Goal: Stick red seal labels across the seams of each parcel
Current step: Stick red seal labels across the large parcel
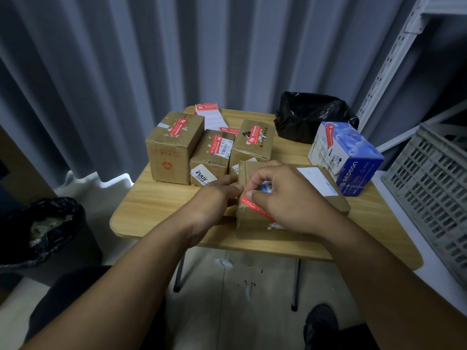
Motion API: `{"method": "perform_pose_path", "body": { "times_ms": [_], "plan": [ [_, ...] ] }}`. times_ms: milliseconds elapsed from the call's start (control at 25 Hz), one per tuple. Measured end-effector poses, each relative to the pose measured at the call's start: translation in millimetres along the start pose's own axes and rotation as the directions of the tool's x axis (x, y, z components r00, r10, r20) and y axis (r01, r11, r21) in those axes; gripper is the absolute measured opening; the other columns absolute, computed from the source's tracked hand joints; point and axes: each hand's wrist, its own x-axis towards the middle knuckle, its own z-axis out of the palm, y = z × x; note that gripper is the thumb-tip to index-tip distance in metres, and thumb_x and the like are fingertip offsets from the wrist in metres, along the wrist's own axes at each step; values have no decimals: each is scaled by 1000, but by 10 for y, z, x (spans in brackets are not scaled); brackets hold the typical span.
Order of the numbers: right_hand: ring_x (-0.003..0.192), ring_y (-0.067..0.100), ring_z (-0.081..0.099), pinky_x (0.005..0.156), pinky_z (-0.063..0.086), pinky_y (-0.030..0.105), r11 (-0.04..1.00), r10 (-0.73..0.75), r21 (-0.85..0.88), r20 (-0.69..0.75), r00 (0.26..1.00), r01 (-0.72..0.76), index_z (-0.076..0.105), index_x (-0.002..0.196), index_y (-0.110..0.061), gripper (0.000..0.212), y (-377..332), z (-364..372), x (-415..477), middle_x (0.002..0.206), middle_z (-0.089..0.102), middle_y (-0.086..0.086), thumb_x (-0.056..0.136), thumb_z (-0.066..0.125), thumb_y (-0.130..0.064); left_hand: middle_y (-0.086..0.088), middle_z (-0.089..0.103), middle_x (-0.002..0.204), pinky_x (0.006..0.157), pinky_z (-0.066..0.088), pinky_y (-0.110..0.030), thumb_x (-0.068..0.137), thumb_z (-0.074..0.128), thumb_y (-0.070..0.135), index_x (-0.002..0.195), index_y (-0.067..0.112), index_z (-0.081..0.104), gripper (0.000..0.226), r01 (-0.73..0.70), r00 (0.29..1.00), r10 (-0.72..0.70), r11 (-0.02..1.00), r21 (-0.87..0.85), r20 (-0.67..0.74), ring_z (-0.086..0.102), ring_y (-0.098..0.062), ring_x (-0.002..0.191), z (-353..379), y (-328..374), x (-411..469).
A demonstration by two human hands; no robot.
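Observation:
A brown cardboard parcel (249, 224) stands at the front of the small wooden table (151, 208). A red seal label (255, 207) lies slanted over its near top edge. My right hand (285, 198) pinches the label's upper end with curled fingers. My left hand (214, 198) holds the parcel's left side, fingers curled against it. Behind stand three brown parcels (174, 147) (212, 157) (254, 142) and a blue and white box (346, 157), each with a red label on top. A stack of red labels (207, 111) lies at the table's back edge.
A black plastic bag (310, 117) sits at the table's back right. A grey plastic crate (434, 188) stands on a white surface to the right. A bin lined with a black bag (43, 231) is on the floor at left. Grey curtains hang behind.

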Motion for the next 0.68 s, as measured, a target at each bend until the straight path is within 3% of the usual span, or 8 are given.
{"method": "perform_pose_path", "body": {
  "times_ms": [200,480,680],
  "plan": [
    [119,13,40,106,35,44,990,-16,-140,91,996,29,59,81,-31,17,-92,-54,-21,119,52,-12,96,59,-23,-7,72,104,71,55,-29,102,46,14,122,21,65,29,-9,1000,9,1000,2,12,68,-18,101,-8,22,-13],
    [117,9,40,104,38,43,989,-64,-120,159,985,83,55,84,-32,16,-66,-112,-26,110,49,-19,98,56,-24,-9,75,109,79,55,-35,102,47,14,124,21,64,28,-3,1000,2,1000,31,14,68,-23,111,-25,36,-11],
    [106,7,48,93,41,33,993,-119,-4,156,981,121,58,85,-29,14,-11,-125,-9,100,53,-19,97,58,-21,-9,72,119,99,51,-48,101,47,14,126,23,64,31,-22,1000,21,995,94,9,63,-22,118,-27,27,6]
  ]
}}
